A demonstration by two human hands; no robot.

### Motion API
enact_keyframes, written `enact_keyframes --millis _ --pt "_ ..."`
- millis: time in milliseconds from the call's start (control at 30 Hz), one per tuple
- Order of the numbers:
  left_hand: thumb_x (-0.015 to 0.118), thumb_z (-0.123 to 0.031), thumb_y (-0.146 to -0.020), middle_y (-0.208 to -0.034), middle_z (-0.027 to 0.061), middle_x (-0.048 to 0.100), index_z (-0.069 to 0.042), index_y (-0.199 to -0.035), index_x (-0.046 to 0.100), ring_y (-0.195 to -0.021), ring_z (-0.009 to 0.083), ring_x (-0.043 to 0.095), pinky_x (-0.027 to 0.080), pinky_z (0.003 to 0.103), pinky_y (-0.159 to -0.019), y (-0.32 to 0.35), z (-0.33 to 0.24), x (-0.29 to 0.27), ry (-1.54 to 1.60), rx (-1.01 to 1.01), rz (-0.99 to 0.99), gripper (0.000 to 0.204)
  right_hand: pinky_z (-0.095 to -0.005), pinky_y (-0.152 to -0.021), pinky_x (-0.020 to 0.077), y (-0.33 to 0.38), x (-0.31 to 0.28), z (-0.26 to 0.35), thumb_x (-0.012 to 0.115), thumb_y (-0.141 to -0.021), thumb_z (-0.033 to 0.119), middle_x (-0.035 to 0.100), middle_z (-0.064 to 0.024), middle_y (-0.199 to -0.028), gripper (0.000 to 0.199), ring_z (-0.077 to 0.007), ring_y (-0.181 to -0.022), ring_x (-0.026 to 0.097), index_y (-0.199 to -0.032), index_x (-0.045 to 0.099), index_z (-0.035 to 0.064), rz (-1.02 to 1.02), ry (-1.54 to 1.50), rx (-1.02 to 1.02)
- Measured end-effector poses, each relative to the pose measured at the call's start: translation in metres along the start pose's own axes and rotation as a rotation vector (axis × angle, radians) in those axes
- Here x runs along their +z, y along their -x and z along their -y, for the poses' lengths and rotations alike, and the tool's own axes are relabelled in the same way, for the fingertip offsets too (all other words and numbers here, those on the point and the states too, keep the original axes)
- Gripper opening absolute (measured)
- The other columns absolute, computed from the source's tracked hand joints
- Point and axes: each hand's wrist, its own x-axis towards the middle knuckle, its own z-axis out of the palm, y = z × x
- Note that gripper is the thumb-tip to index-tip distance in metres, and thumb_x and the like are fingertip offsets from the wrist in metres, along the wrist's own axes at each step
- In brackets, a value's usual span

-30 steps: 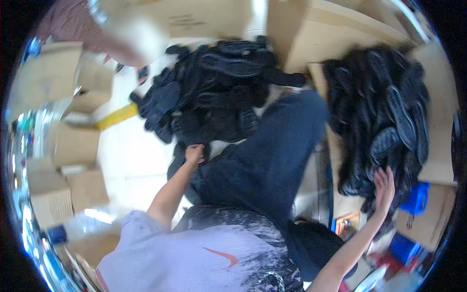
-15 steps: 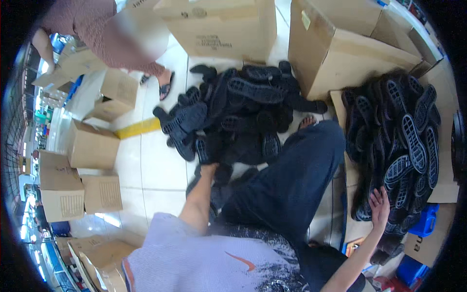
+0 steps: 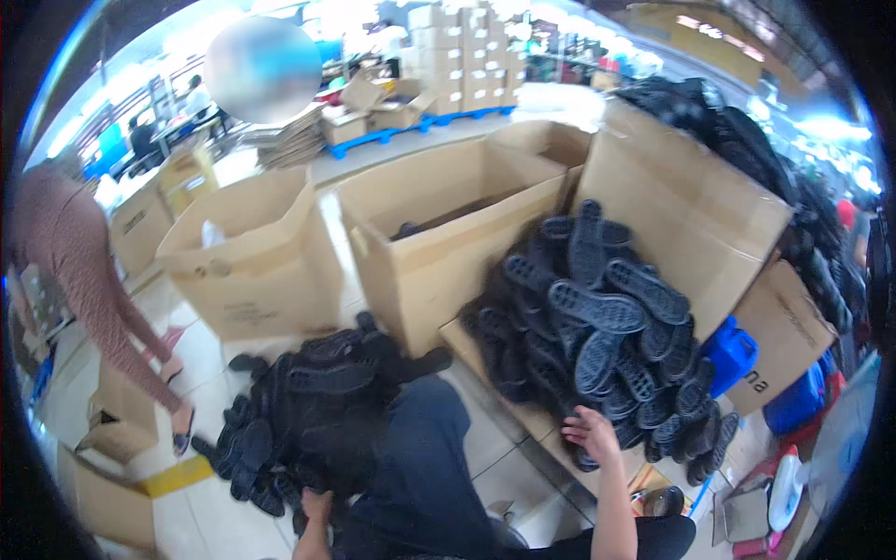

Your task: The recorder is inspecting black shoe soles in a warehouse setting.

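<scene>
On the floor at my left lies a heap of black shoes (image 3: 327, 373), many with their treaded soles showing. My left hand (image 3: 318, 505) is at the near edge of this heap, its fingers closed on a black shoe and partly hidden. A second pile of black shoes (image 3: 597, 359) rises at my right, stacked on flat cardboard, soles outward. My right hand (image 3: 592, 435) is at the near side of that pile, fingers loosely apart with nothing held. Whether its fingertips touch a shoe I cannot tell. My bent knee (image 3: 429, 420) stands between the two piles.
Beyond the heaps stand a large open carton (image 3: 448, 252) and another open carton (image 3: 252, 271). A tall cardboard panel (image 3: 686, 224) backs the right pile. Blue jugs (image 3: 733, 355) are beside it. At far left another person (image 3: 79, 252) bends over. Boxes on blue pallets stand farther back.
My view has lifted and swung right, bringing in the cartons and the background. My left hand stays at the floor heap. My right hand stays by the right pile, fingers loosely apart.
</scene>
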Motion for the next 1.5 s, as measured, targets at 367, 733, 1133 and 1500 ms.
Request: enact_keyframes --millis 367,733,1133,1500 --pt "0.065 -0.001 -0.063 -0.076 0.0093 0.056 -0.003 -0.115 0.050 -0.064 0.0201 0.058 0.048 0.030 -0.063 0.147 -0.265 -0.198 0.415 0.886 0.064 0.053 -0.0314 -0.073 0.0510 0.048 0.100 0.021 0.045 -0.095 0.031 0.063 -0.0139 -0.098 0.039 -0.0210 -0.083 0.063 -0.124 0.047 0.0045 0.210 0.121 -0.151" --pt "0.070 -0.019 -0.068 -0.084 0.0016 0.051 -0.021 -0.110 0.063 -0.074 0.0174 0.055 0.046 0.030 -0.066 0.236 -0.280 -0.193 -0.020 1.667 0.067 0.042 -0.0341 -0.093 0.0409 0.059 0.164 -0.004 0.046 -0.094 0.036 0.056 -0.0046 -0.115 0.037 -0.0171 -0.105 0.052 -0.119 0.053 0.0096 0.084 -0.233 -0.187" --pt "0.080 -0.014 -0.056 -0.125 0.0157 0.048 -0.005 -0.127 0.044 -0.111 0.0308 0.048 0.040 0.039 -0.092 0.229 -0.236 -0.185 0.233 1.444 0.527 0.081 -0.0311 -0.064 0.0495 0.017 0.177 -0.017 0.058 -0.088 0.041 0.060 -0.0044 -0.082 0.036 -0.0163 -0.069 0.059 -0.113 0.053 0.0159 0.167 -0.652 -0.119" --pt "0.075 -0.026 -0.061 -0.124 0.0116 0.054 -0.012 -0.118 0.058 -0.106 0.0268 0.056 0.043 0.035 -0.084 0.256 -0.284 -0.174 0.351 1.875 0.466 0.061 -0.0312 -0.068 0.0489 0.011 0.149 -0.021 0.057 -0.088 0.039 0.057 -0.0049 -0.077 0.028 -0.0186 -0.067 0.056 -0.101 0.056 0.0137 0.286 -0.773 -0.024"
